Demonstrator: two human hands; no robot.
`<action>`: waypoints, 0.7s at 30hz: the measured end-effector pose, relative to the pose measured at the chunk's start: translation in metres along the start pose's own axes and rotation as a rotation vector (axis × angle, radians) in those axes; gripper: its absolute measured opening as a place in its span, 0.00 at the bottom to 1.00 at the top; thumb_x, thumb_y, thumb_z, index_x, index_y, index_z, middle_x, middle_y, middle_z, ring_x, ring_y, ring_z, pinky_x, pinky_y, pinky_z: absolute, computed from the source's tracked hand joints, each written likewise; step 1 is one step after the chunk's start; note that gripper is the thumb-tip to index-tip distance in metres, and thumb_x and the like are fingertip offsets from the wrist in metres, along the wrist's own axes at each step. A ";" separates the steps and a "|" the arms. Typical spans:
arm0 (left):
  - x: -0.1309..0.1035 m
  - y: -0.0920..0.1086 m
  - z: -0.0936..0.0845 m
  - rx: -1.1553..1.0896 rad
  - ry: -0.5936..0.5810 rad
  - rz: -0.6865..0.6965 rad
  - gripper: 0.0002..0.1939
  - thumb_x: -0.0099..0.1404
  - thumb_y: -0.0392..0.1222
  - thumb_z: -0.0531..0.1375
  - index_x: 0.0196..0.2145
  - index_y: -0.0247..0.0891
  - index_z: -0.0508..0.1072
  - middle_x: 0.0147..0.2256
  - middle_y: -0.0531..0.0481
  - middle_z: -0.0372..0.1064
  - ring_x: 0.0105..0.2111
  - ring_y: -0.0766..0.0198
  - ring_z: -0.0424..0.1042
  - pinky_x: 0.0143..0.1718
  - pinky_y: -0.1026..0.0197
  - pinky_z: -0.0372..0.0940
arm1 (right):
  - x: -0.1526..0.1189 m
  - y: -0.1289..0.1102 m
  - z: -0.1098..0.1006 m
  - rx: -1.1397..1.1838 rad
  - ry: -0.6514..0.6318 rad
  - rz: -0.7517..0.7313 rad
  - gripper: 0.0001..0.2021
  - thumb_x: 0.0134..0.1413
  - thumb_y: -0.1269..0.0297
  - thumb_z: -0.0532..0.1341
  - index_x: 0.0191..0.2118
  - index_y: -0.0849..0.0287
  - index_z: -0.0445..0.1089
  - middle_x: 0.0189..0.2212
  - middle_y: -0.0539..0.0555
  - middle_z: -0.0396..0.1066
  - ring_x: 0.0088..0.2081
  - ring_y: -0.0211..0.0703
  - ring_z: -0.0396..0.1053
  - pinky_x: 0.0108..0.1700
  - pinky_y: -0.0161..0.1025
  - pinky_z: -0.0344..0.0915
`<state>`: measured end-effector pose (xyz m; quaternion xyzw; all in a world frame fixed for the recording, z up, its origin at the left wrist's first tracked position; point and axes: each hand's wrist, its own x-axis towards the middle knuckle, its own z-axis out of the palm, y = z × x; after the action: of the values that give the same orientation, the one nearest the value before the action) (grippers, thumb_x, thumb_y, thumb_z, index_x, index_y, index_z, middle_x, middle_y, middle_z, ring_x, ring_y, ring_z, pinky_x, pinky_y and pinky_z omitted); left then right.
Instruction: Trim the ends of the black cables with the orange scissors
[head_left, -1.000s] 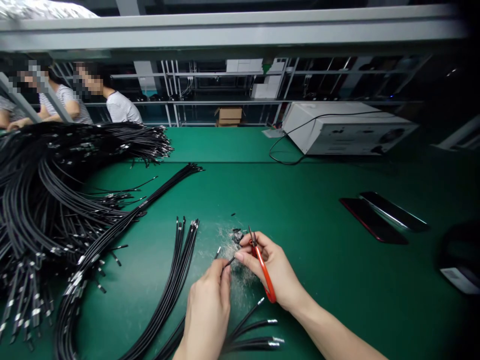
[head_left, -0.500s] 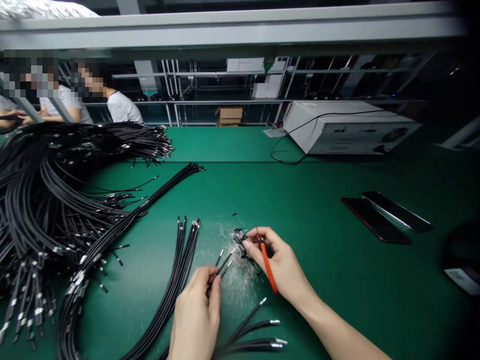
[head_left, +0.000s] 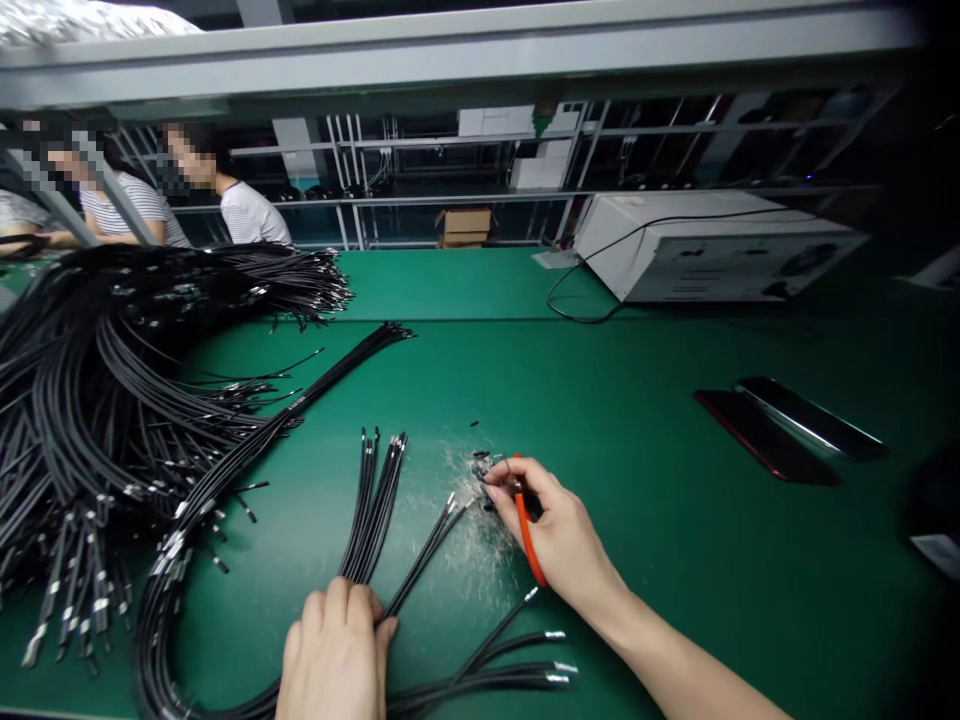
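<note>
My left hand (head_left: 334, 645) is at the lower middle, its fingers curled over a bunch of black cables (head_left: 369, 520) that run beneath it. A few cables (head_left: 429, 550) with stripped, silvery ends slant from beside its thumb toward my right hand. Orange-handled cutters (head_left: 531, 545) are held in my right hand (head_left: 559, 535), with thumb and forefinger pressed together at the front; their jaws are mostly hidden. Just under those fingertips lie short black offcuts (head_left: 481, 458) and fine wire strands (head_left: 480, 545). More cables with silvery tips (head_left: 517, 675) fan out to the right of my left hand.
A large heap of black cables (head_left: 67, 400) covers the left side of the green table (head_left: 622, 410). Two phone-like slabs (head_left: 772, 435) lie at the right. Behind them stands a white machine (head_left: 720, 250) with a cord. Two or more people (head_left: 255, 212) sit at the far left.
My left hand has moved down and left from the stripped cable ends onto the cable bunch. My right hand stays nearly in place with the cutters. The view has shifted slightly.
</note>
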<state>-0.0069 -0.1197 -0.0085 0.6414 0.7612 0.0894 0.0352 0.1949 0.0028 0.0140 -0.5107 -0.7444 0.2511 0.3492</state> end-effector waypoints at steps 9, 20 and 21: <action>0.001 -0.004 -0.005 -0.466 0.008 -0.199 0.11 0.65 0.46 0.46 0.38 0.42 0.65 0.32 0.49 0.73 0.28 0.58 0.73 0.29 0.60 0.62 | 0.028 0.044 -0.030 -0.441 0.299 -0.007 0.16 0.51 0.61 0.56 0.46 0.59 0.57 0.36 0.58 0.69 0.32 0.47 0.68 0.39 0.45 0.59; 0.019 -0.004 -0.025 -0.763 -0.229 -0.217 0.16 0.63 0.54 0.48 0.31 0.40 0.67 0.24 0.53 0.69 0.21 0.62 0.72 0.26 0.64 0.61 | 0.018 0.025 -0.014 -0.273 0.125 -0.056 0.14 0.51 0.61 0.56 0.44 0.55 0.60 0.34 0.53 0.69 0.36 0.46 0.67 0.42 0.43 0.60; 0.018 -0.004 -0.023 -0.768 -0.215 -0.214 0.17 0.63 0.54 0.47 0.30 0.40 0.66 0.23 0.53 0.69 0.21 0.62 0.72 0.26 0.64 0.61 | 0.016 0.021 -0.013 -0.231 0.108 -0.056 0.14 0.51 0.61 0.56 0.44 0.55 0.60 0.34 0.53 0.69 0.37 0.46 0.66 0.42 0.42 0.60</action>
<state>-0.0178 -0.1045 0.0148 0.5047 0.7268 0.2954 0.3603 0.2139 0.0259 0.0111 -0.5394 -0.7625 0.1259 0.3344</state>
